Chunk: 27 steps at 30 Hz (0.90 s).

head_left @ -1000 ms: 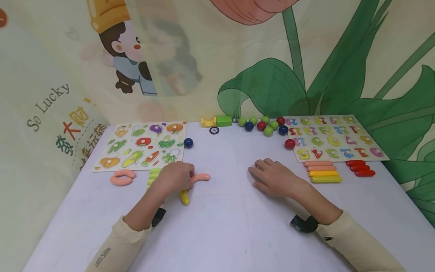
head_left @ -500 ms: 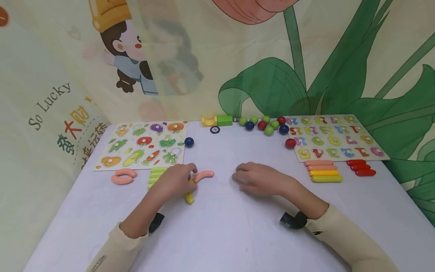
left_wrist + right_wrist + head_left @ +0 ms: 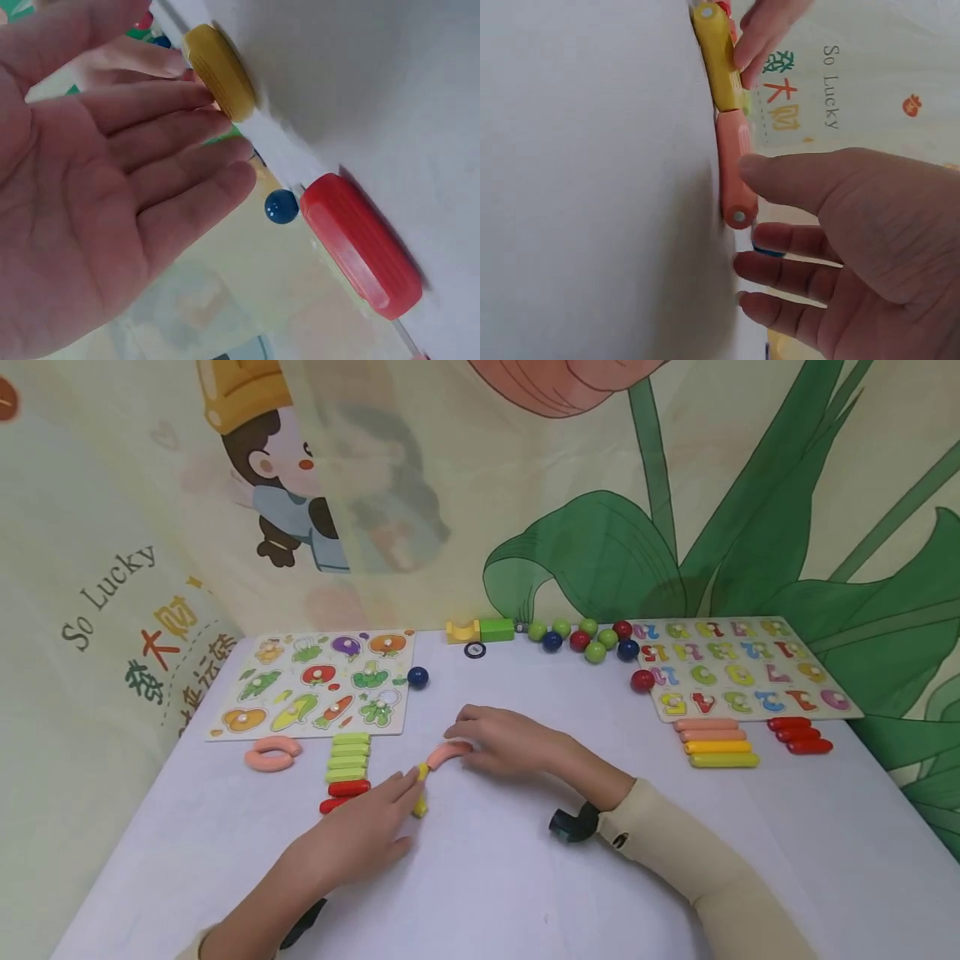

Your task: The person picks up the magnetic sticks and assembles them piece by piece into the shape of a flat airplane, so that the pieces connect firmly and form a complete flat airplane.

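Note:
On the white table, a curved pink toy rod [image 3: 447, 752] meets a curved yellow toy rod [image 3: 421, 807] end to end. My left hand [image 3: 363, 837] has its fingers straight, with the fingertips against the side of the yellow rod [image 3: 221, 73]. My right hand [image 3: 513, 741] pinches the free end of the pink rod [image 3: 733, 139], thumb on the near side and fingers on the far side. A silver disc shows in that free end. Part of the yellow rod is covered by the left fingers in the head view.
Left of the hands lie green rods [image 3: 348, 762], red rods [image 3: 349, 788] and a pink ring [image 3: 272, 754]. A vegetable puzzle board [image 3: 311, 685] and a number board [image 3: 738, 668] flank a blue ball [image 3: 417, 677] and several others. More rods [image 3: 723, 761] lie right.
My right hand has moved left across the table to the pink rod. My left hand has drawn back toward me with its fingers straightened, uncovering the red rods and more of the green ones.

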Tool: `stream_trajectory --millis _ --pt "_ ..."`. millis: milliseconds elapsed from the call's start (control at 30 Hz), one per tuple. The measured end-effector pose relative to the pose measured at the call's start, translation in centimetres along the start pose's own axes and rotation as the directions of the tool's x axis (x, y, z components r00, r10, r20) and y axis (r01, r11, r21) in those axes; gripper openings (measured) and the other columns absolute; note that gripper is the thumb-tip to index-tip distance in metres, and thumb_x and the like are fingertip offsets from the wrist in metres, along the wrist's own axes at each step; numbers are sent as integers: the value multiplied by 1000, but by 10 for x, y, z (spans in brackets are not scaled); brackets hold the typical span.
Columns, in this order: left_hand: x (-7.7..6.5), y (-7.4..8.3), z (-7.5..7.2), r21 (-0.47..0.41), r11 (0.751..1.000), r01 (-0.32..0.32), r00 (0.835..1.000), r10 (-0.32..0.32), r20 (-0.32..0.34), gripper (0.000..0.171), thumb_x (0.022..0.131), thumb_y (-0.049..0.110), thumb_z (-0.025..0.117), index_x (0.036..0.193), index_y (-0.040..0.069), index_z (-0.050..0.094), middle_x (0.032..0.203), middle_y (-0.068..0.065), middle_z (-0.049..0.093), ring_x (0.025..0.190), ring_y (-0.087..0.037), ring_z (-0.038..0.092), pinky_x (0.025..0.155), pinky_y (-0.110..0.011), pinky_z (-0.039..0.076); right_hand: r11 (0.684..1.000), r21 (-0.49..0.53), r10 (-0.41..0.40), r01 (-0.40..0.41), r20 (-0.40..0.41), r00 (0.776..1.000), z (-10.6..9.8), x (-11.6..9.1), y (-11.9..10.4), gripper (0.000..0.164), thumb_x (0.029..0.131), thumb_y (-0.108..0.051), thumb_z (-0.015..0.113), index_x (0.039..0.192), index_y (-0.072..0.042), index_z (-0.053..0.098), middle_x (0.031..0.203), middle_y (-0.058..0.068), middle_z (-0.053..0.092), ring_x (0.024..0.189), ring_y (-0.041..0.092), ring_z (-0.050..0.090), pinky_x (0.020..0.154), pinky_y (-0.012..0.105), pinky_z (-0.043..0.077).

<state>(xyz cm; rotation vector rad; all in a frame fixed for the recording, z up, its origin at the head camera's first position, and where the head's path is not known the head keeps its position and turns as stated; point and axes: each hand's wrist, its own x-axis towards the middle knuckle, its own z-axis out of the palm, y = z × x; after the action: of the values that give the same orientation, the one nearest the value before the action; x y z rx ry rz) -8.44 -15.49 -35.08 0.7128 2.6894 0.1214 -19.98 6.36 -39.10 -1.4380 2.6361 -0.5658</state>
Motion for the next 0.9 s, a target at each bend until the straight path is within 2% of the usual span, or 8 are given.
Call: stream_trajectory --millis 167,267,400,533,600,667,767,900 --pt "-4 1 2 -20 1000 -9 999 10 46 71 81 29 67 139 6 34 145 -8 26 129 -25 30 87 -36 44 999 35 -9 9 -18 1000 5 15 2 19 83 -25 66 100 -17 67 80 -8 51 69 7 45 62 20 39" --pt "-5 3 1 11 1000 -13 999 13 41 70 81 28 67 139 6 34 145 -8 26 127 -23 34 84 -34 46 992 112 58 -55 -24 998 4 14 8 20 85 -24 63 103 -17 63 75 -8 50 67 6 45 61 21 40" --pt "-4 4 1 23 1000 -12 999 11 34 68 82 26 66 139 6 34 145 -7 27 123 -22 39 78 -29 49 960 234 169 -157 -31 985 -4 9 15 19 83 -19 58 102 -18 55 71 -5 49 66 8 46 59 23 40" --pt "-3 5 2 29 999 -16 1000 15 24 67 82 24 65 138 4 34 145 -9 26 122 -23 40 77 -28 49 956 258 159 -142 -47 986 -16 9 18 9 78 -15 55 86 -19 57 70 -4 50 66 8 46 59 23 40" --pt "-2 5 4 40 999 -21 1000 20 15 68 82 25 66 138 4 34 146 -9 25 123 -22 39 79 -28 48 960 246 140 -133 -12 990 -18 10 17 7 78 -15 55 83 -19 59 72 -5 52 68 7 47 60 22 41" --pt "-2 6 6 51 998 -24 1000 24 3 69 82 26 66 139 4 33 145 -9 26 124 -22 38 81 -29 47 959 244 140 -146 41 989 -18 12 14 10 77 -15 55 85 -17 61 71 -5 52 67 7 47 60 22 41" --pt "0 6 7 52 998 -30 999 31 -10 72 81 29 67 139 4 32 145 -10 25 125 -23 36 84 -30 46 952 254 156 -173 86 984 -11 17 7 17 81 -18 57 98 -15 61 68 -4 51 64 10 48 57 23 40" --pt "2 8 8 42 999 -33 999 33 -11 76 81 35 66 140 4 30 145 -10 25 127 -24 34 86 -33 45 948 243 193 -204 69 979 4 22 -5 35 86 -26 57 118 -13 52 68 -4 51 61 10 47 56 23 39"
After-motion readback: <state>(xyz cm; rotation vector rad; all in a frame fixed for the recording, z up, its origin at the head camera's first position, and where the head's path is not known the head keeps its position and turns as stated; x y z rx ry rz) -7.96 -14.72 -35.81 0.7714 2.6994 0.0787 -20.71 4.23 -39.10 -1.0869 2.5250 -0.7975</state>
